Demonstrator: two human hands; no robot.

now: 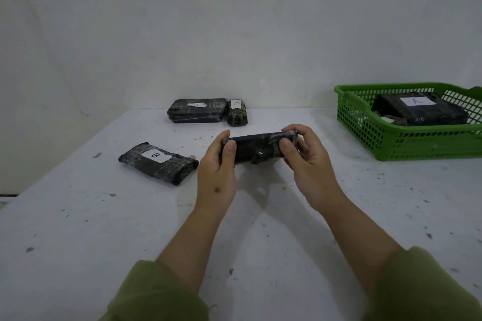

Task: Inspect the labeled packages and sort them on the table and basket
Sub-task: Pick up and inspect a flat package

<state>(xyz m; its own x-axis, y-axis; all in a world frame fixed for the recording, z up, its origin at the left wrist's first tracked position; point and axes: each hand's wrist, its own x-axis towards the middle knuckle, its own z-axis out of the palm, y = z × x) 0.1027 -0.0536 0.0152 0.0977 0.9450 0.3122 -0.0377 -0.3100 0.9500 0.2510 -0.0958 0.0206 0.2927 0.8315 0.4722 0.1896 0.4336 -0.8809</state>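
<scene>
Gripping one black package [257, 147] by its ends, your left hand [217, 164] and right hand [310, 161] hold it above the table [78, 216], label hidden (likely turning it). Sorted: B package [159, 161] left; A package [420, 108] in basket [391, 143].

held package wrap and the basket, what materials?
Held package: looks like black plastic film under clear glossy tape; glare streaks and wrinkles show. Contents unknown. Basket: likely rigid moulded green plastic, slightly glossy, with lattice walls.
</scene>
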